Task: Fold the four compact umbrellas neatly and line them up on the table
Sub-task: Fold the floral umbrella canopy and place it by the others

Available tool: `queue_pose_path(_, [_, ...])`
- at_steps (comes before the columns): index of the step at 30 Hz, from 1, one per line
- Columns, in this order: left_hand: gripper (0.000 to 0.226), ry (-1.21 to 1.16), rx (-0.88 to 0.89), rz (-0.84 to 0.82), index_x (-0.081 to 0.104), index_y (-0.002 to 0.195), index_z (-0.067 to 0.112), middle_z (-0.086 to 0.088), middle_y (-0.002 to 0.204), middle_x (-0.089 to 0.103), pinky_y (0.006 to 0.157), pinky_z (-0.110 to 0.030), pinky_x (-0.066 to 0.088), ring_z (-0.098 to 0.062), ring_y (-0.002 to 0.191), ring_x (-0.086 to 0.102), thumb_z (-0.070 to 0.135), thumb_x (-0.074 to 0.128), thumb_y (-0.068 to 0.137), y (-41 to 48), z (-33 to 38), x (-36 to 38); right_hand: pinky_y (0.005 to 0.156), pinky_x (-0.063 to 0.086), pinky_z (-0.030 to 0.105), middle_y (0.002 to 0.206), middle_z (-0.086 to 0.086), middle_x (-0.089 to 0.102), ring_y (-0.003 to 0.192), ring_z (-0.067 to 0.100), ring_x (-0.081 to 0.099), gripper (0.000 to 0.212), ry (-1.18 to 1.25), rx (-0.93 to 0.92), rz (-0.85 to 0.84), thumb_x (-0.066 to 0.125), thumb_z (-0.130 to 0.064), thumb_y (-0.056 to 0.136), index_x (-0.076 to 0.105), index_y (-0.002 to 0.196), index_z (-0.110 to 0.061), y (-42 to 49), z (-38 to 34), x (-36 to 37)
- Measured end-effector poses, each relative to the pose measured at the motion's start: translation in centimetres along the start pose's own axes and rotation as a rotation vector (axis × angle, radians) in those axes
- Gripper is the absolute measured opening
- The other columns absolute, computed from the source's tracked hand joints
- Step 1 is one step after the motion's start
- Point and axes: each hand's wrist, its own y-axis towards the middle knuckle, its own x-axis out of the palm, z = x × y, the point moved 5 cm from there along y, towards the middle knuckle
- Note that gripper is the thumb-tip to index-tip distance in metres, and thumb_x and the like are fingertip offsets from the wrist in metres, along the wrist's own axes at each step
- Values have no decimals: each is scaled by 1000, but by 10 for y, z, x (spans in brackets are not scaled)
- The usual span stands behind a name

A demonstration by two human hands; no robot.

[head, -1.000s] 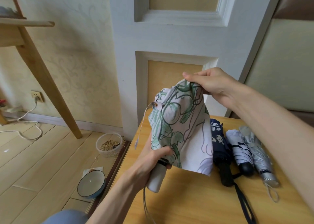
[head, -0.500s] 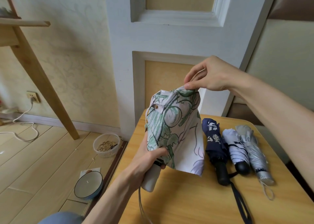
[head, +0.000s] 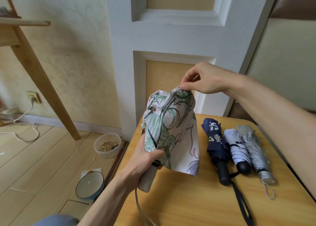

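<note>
Floral umbrella (head: 168,131), frame centre: left hand (head: 145,159) grips the canopy base above the handle; right hand (head: 203,80) pinches its top edge. Pleats should be drawn taut, then wrapped one way.

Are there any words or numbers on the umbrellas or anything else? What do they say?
Navy umbrella: white characters, creased into the folds, not readable.
Blue-rimmed bowl: one tiny mark in the middle, too small to read.
Nothing else shows writing.
</note>
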Motion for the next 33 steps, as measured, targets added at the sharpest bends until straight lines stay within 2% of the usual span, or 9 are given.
queue_pose_path(3, [64,7,11,-1,53,128,22,-3,88,69,57,-32,53,-15,64,60,13,71,68,1,0,1,99,46,31,110,-6,76,114,13,63,17,211,33,-8,66,-26,104,80,100,-19,2,0,7])
queue_pose_path(6, [56,-3,15,-16,53,121,21,-3,82,67,55,-30,52,-14,61,59,14,69,68,-1,4,3,91,40,35,108,2,73,101,18,57,29,531,37,-126,57,-26,108,76,108,-4,4,0,21])
queue_pose_path(9, [51,-50,-8,-36,57,114,27,0,80,68,55,-31,52,-16,61,59,16,70,66,-5,6,4,88,43,32,100,9,72,91,17,59,26,741,61,-119,57,-24,108,73,104,-3,6,4,30])
queue_pose_path(14, [55,-69,-12,-49,55,120,29,6,80,71,56,-31,53,-15,64,60,15,68,68,-5,3,1,80,45,20,96,0,77,86,6,65,7,593,10,40,72,-20,99,75,102,-15,7,3,22])
queue_pose_path(18, [52,-42,-29,-42,59,117,24,2,82,69,57,-33,52,-18,67,58,16,70,67,-3,0,0,74,56,20,98,7,80,84,10,72,23,705,-51,0,81,-11,88,75,110,-9,2,-11,14])
queue_pose_path(21, [52,-34,-45,-49,59,117,19,-6,88,67,57,-32,52,-17,66,58,18,70,66,-6,-1,4,85,60,29,100,7,81,90,15,75,27,577,-100,23,82,-20,88,77,111,-8,0,-20,5])
queue_pose_path(24, [57,-52,-31,-47,58,122,25,-1,88,69,58,-33,53,-15,66,59,16,70,67,-6,0,3,95,52,29,105,-3,81,106,10,72,38,331,-80,-134,83,-48,78,81,108,-25,-2,-17,6])
queue_pose_path(29, [72,3,18,-103,51,136,34,4,91,72,61,-33,54,-16,70,62,14,76,71,-4,5,4,94,57,35,98,1,81,98,12,74,14,281,-151,-164,85,-28,87,84,100,-21,-7,-15,16])
queue_pose_path(33, [73,28,-36,-91,53,134,32,-3,104,75,63,-32,56,-12,72,66,32,89,70,-6,1,8,98,58,35,103,-5,81,104,11,75,22,194,-182,-330,83,-36,89,82,109,-28,-14,-32,24])
